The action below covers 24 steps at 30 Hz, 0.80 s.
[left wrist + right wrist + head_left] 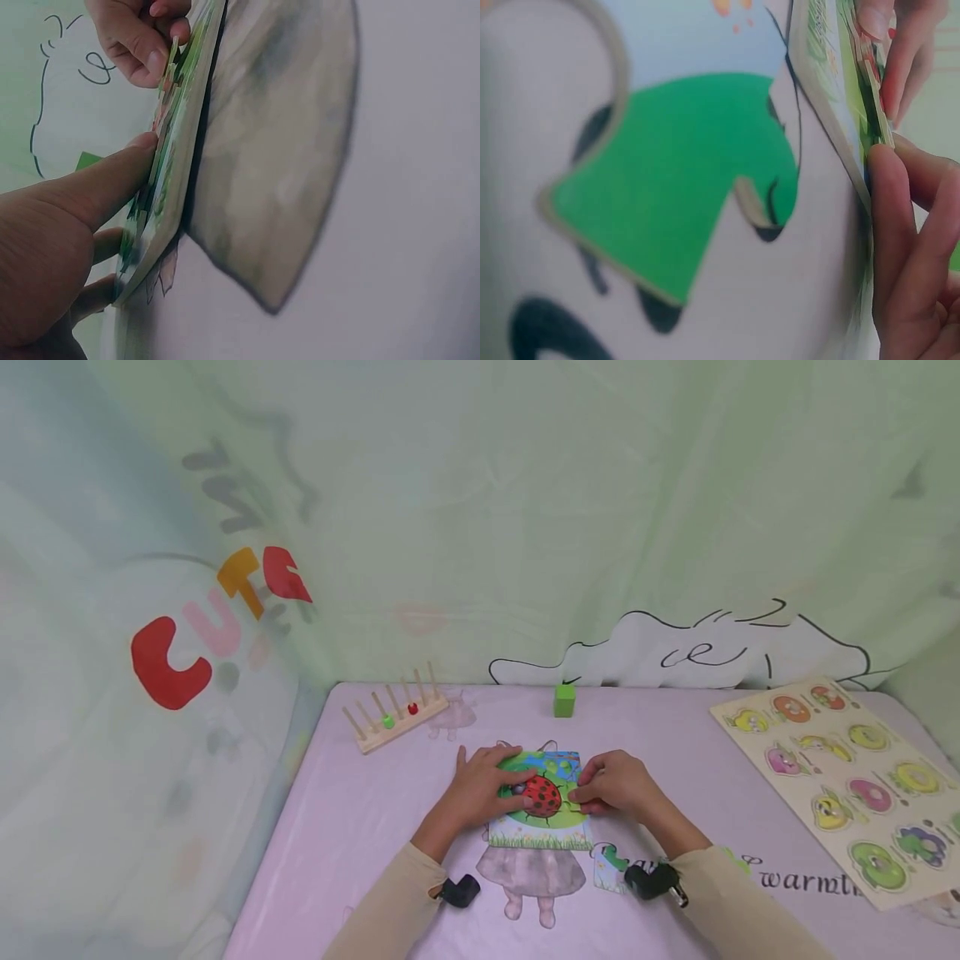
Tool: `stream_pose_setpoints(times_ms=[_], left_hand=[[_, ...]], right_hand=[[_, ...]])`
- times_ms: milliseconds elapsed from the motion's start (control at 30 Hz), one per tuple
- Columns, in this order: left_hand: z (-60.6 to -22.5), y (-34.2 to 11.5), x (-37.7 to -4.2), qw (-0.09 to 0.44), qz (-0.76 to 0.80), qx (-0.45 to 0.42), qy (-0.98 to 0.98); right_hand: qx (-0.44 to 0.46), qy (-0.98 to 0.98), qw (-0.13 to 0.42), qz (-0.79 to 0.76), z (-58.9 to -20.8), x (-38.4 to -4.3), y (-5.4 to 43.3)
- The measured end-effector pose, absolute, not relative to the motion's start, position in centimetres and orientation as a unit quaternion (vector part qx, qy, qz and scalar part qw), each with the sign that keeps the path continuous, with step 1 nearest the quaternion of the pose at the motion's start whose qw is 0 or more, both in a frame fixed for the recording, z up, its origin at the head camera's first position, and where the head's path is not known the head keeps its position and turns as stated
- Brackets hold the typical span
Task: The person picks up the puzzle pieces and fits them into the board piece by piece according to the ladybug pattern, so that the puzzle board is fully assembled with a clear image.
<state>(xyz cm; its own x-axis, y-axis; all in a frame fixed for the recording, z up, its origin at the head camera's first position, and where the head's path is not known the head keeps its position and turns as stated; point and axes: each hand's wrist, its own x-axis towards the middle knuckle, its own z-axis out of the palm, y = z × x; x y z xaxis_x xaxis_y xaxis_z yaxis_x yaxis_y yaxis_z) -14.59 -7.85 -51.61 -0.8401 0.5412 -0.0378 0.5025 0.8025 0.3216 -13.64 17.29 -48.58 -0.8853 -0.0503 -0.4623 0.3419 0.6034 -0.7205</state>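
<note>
A square ladybug jigsaw puzzle [536, 827] lies on the table, with grass along its near edge. My left hand [477, 787] rests on its left side, fingers spread over the picture and the thumb touching the ladybug; in the left wrist view the thumb [112, 180] presses down on the pieces. At the right side my right hand [617, 783] pinches a green puzzle piece [174, 56] between thumb and fingertips, its edge tilted up from the puzzle. A loose puzzle piece [682, 165], green and pale blue, lies just below the right hand, partly behind the wrist camera.
A wooden peg stand [405, 727] with a green and a red bead stands at the back left. A green block [565, 701] is behind the puzzle. A large fruit puzzle board [813, 793] lies at the right. Fabric walls [525, 527] rise at the back and left.
</note>
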Motion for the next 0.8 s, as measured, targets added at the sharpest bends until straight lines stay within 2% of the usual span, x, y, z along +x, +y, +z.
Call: stream_pose_setpoints(times_ms=[500, 800], left_hand=[[-51.5, -7.79, -14.65, 0.064, 0.155, 0.273, 0.947], [-51.29, -7.75, -14.6, 0.074, 0.16, 0.268, 0.947]], right_hand=[[0.08, 0.891, 0.215, -0.391, -48.53, -14.03, 17.23], [0.071, 0.884, 0.239, -0.397, -48.73, -14.38, 17.71]])
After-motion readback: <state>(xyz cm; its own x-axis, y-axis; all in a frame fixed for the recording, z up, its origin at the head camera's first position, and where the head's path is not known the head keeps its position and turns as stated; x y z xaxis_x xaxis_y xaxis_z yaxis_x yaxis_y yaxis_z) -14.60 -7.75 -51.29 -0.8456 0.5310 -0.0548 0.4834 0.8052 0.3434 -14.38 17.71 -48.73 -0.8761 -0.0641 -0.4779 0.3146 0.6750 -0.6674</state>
